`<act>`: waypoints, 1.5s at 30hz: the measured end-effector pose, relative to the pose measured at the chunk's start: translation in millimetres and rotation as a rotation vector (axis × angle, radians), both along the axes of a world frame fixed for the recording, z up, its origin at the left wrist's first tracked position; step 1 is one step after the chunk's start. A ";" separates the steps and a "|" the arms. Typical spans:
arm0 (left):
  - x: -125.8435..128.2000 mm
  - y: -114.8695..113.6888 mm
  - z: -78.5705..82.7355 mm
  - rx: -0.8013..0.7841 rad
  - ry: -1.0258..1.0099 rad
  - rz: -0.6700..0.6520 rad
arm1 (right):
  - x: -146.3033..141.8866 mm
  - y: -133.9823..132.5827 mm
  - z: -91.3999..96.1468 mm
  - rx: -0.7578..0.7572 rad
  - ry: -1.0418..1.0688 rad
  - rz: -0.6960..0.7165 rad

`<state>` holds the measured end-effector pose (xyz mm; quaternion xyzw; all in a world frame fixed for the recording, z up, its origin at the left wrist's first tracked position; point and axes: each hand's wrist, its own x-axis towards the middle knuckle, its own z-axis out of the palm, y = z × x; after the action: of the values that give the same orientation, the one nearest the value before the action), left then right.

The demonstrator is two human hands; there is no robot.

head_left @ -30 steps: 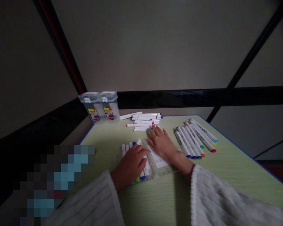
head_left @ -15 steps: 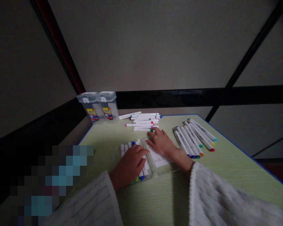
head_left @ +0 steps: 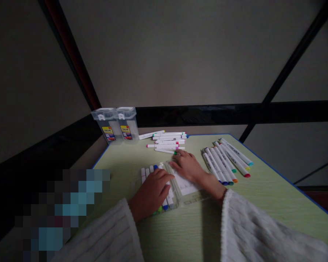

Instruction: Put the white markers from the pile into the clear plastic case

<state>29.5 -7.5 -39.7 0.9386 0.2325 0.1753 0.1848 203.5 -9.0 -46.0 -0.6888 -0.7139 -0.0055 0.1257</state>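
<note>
My left hand [head_left: 151, 192] lies flat on a row of white markers [head_left: 147, 171] inside an open clear case [head_left: 177, 198] near the table's front. My right hand [head_left: 190, 168] reaches across the case's lid, which holds a white sheet [head_left: 186, 185]. Its fingers are curled at the near end of a white marker with a green cap [head_left: 168, 150]. That marker lies at the front of a loose pile of markers [head_left: 168, 139] farther back.
A row of several markers with coloured caps [head_left: 226, 159] lies to the right of my right hand. Two upright clear boxes with yellow labels [head_left: 116, 124] stand at the table's [head_left: 262, 203] back left corner. A black rail [head_left: 235, 112] runs behind.
My right hand's fingers have drawn back from stretched out to curled round the green-capped marker's end, and that marker has tilted slightly. The left hand has stayed on the case.
</note>
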 end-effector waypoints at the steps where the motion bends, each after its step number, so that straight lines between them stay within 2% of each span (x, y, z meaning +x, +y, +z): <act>1: -0.3 -0.2 0.3 0.000 -0.002 0.001 | 0.3 0.2 0.7 0.000 0.007 0.006; 13: -0.9 -0.6 1.0 0.004 -0.008 0.005 | 1.2 2.8 -1.1 0.076 0.095 0.064; 21: -1.5 -1.1 2.0 -0.071 -0.082 0.029 | -1.2 -2.6 9.1 0.223 0.222 0.085; 24: -0.6 0.9 0.8 -0.127 -0.248 0.113 | -3.0 -10.7 15.3 0.291 0.304 0.084; 29: 2.3 9.4 -5.0 -0.236 -0.469 0.349 | -4.5 -37.0 24.4 0.391 0.477 0.086; 33: 2.7 14.5 -10.8 -0.290 -0.559 0.420 | -8.6 -58.7 24.1 0.427 0.653 0.080; 38: 1.4 13.3 -5.2 -0.312 -0.538 0.386 | -17.1 -67.9 15.6 0.440 0.911 0.088; 45: 0.1 3.9 9.8 -0.214 -0.408 0.205 | -10.9 -65.1 10.0 0.514 1.205 0.027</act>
<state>29.6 -3.6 -29.9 0.8305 0.3016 0.3531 0.3075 192.6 -74.1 -36.0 -0.5101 -0.5030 0.2127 0.6645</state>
